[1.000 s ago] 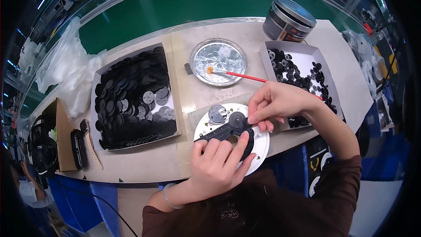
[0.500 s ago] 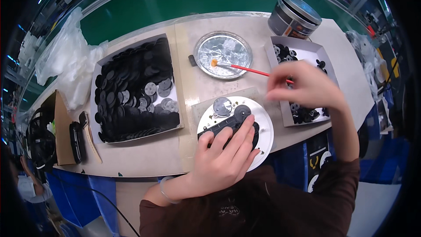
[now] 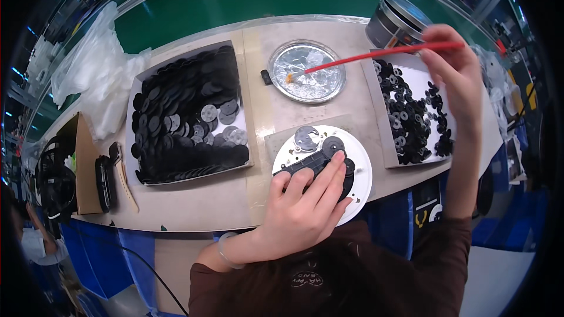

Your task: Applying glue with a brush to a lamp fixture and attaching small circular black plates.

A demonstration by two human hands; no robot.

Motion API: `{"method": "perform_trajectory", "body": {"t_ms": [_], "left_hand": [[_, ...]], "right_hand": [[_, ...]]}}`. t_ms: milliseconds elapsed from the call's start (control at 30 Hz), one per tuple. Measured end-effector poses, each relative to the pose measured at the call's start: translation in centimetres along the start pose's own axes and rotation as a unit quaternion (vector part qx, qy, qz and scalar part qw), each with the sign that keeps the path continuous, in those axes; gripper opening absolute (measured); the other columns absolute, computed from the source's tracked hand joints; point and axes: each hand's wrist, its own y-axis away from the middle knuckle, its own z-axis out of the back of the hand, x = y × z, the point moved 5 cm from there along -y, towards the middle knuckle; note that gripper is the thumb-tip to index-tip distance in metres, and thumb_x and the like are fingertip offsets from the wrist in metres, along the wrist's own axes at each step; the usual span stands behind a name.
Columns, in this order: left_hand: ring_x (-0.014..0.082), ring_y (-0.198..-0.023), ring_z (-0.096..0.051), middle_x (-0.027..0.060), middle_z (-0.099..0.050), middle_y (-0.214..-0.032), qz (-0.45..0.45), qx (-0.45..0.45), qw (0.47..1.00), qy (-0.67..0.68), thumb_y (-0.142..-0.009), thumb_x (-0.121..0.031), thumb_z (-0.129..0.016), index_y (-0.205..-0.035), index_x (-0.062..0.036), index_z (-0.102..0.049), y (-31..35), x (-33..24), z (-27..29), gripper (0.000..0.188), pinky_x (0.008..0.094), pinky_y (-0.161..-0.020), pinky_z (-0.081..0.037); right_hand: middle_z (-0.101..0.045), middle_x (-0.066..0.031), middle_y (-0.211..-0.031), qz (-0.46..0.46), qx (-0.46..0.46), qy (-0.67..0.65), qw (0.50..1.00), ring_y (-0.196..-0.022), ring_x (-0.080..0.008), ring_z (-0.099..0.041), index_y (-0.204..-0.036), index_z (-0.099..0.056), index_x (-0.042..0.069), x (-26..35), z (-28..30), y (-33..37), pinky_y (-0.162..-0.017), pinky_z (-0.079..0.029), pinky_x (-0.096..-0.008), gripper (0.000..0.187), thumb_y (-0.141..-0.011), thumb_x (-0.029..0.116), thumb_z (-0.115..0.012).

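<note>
My left hand (image 3: 302,208) presses down on a black plastic part (image 3: 305,167) that lies on a round white plate (image 3: 359,161) at the table's front edge. Small black gears and a grey disc sit on that plate above my fingers. My right hand (image 3: 449,67) is raised at the right and grips a thin red brush (image 3: 382,53). The brush tip, orange-yellow, rests in a shallow round silver dish (image 3: 306,71) at the back centre.
A tray of flat black and grey discs (image 3: 188,117) lies at the left. A tray of small black gears (image 3: 414,111) lies at the right, a round metal tin (image 3: 399,20) behind it. Clear plastic bags (image 3: 94,64) and a cardboard box (image 3: 82,164) are far left.
My right hand has lifted from the white plate and moved up to the right, carrying the red brush so its tip now sits in the silver dish. My left hand stays on the black part.
</note>
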Motion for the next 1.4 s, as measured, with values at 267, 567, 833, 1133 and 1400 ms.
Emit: {"method": "perform_trajectory", "body": {"t_ms": [267, 567, 833, 1133, 1400], "left_hand": [[0.0155, -0.07, -0.04, -0.0006, -0.059, -0.114, 0.009, -0.007, 1.0, 0.019, -0.064, -0.023, -0.07, -0.1, -0.0045, -0.062, 0.0, 0.2, 0.0, 0.041, 0.0265, -0.068, -0.031], [0.0151, -0.069, -0.04, -0.0004, -0.059, -0.113, 0.003, -0.015, 0.999, 0.035, -0.063, -0.022, -0.07, -0.1, -0.0048, -0.062, 0.1, 0.4, -0.1, 0.042, 0.0256, -0.065, -0.032], [0.0155, -0.07, -0.04, -0.0001, -0.059, -0.113, 0.007, -0.012, 0.999, 0.04, -0.062, -0.021, -0.07, -0.1, -0.0044, -0.062, 0.0, 0.4, 0.0, 0.042, 0.0256, -0.065, -0.033], [0.0161, -0.07, -0.04, 0.0007, -0.059, -0.114, 0.003, -0.01, 0.999, 0.041, -0.062, -0.02, -0.07, -0.101, -0.0039, -0.062, 0.0, 0.3, -0.1, 0.043, 0.0259, -0.065, -0.033], [0.0167, -0.069, -0.041, 0.002, -0.06, -0.111, 0.007, -0.003, 0.999, 0.045, -0.061, -0.018, -0.071, -0.099, -0.0033, -0.061, -0.1, 0.3, -0.1, 0.043, 0.0259, -0.065, -0.033]], "right_hand": [[-0.061, -0.0055, -0.085, 0.131, 0.121, 0.124, 0.976, -0.073, -0.0095, -0.058, -0.097, -0.058, 0.0, -0.7, -9.9, -1.9, -0.059, -0.047, -0.0197, 0.015, -0.087, 0.007, -0.051], [-0.06, -0.0056, -0.083, 0.124, 0.009, 0.205, 0.971, -0.071, -0.0107, -0.058, -0.092, -0.055, -0.001, -2.7, -7.0, -1.9, -0.056, -0.049, -0.0202, 0.008, -0.084, 0.003, -0.054], [-0.058, -0.0097, -0.078, 0.171, 0.086, 0.256, 0.947, -0.067, -0.0169, -0.057, -0.087, -0.055, 0.0, -3.0, -7.7, 0.6, -0.057, -0.046, -0.0243, 0.007, -0.081, -0.001, -0.056], [-0.06, -0.0116, -0.088, -0.068, -0.121, -0.107, 0.985, -0.078, -0.0118, -0.059, -0.093, -0.051, 0.002, -5.7, -3.5, -0.3, -0.056, -0.052, -0.0217, 0.023, -0.093, 0.024, -0.043], [-0.062, -0.0109, -0.09, -0.236, -0.1, -0.22, 0.941, -0.081, -0.0132, -0.06, -0.101, -0.052, 0.002, -8.1, -3.6, 0.9, -0.055, -0.051, -0.0219, 0.027, -0.092, 0.026, -0.044]]}}
